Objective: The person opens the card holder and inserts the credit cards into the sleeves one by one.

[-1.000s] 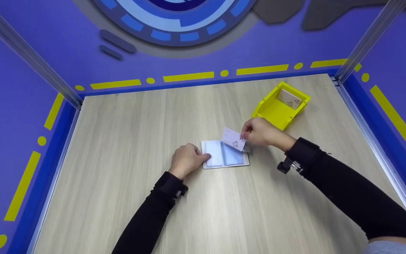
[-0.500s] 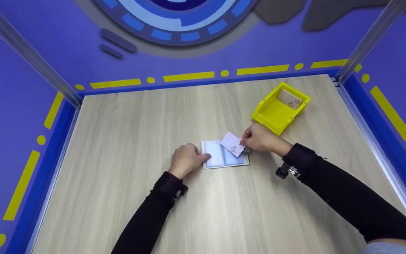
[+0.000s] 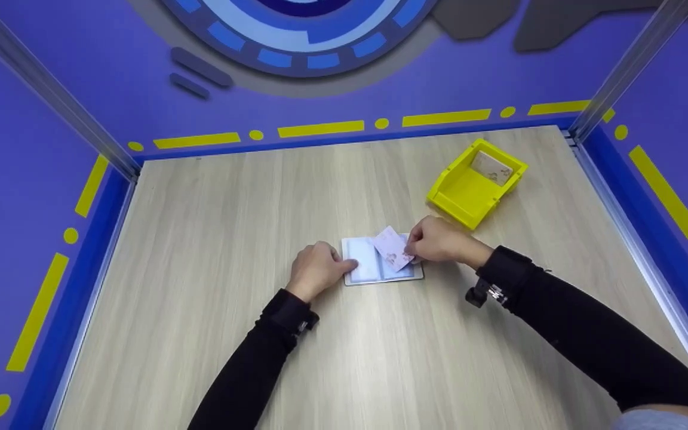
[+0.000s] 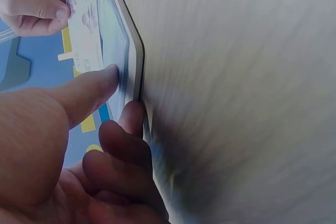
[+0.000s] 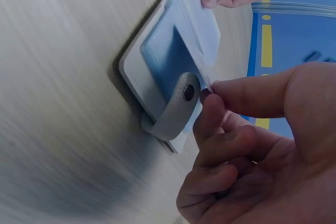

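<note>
The card [image 3: 392,247] sits lower over the open holder [image 3: 365,254], right grip [image 3: 439,240] pinching its edge, left grip [image 3: 318,269] pinching the holder; best square the card up.

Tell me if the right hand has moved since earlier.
Yes: in the head view, the right hand has shifted down the picture, away from the yellow bin.
</note>
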### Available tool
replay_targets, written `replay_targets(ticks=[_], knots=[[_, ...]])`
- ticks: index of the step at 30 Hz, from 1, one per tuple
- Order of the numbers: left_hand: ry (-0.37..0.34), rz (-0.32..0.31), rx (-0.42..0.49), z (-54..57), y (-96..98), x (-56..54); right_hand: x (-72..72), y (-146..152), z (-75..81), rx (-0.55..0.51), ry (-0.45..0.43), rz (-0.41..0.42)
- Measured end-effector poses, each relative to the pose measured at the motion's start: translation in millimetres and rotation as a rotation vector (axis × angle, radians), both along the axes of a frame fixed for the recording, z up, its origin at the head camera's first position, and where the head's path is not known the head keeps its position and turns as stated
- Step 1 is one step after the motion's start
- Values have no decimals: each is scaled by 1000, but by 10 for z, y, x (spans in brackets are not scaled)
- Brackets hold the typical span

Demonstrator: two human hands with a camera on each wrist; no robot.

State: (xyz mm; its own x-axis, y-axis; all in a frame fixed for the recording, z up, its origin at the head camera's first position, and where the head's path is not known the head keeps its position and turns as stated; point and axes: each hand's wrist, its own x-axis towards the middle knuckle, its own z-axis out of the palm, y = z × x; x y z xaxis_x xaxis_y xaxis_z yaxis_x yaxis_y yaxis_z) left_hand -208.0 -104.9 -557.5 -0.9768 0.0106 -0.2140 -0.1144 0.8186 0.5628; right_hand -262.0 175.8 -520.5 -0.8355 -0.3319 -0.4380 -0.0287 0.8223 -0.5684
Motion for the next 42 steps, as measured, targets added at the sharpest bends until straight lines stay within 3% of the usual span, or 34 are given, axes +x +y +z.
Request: replay_targets(ticks=[15,20,42], knots=[[5,-3,-4,0,-9,-15,12,-42,-3,-25,-60,-8],[29,-8,-14,-5,-9,-10,27,-81,-46,-39,-46,2],[-11,-10,17,-4,-15,-2,68,-325,-95,-26,4,43]])
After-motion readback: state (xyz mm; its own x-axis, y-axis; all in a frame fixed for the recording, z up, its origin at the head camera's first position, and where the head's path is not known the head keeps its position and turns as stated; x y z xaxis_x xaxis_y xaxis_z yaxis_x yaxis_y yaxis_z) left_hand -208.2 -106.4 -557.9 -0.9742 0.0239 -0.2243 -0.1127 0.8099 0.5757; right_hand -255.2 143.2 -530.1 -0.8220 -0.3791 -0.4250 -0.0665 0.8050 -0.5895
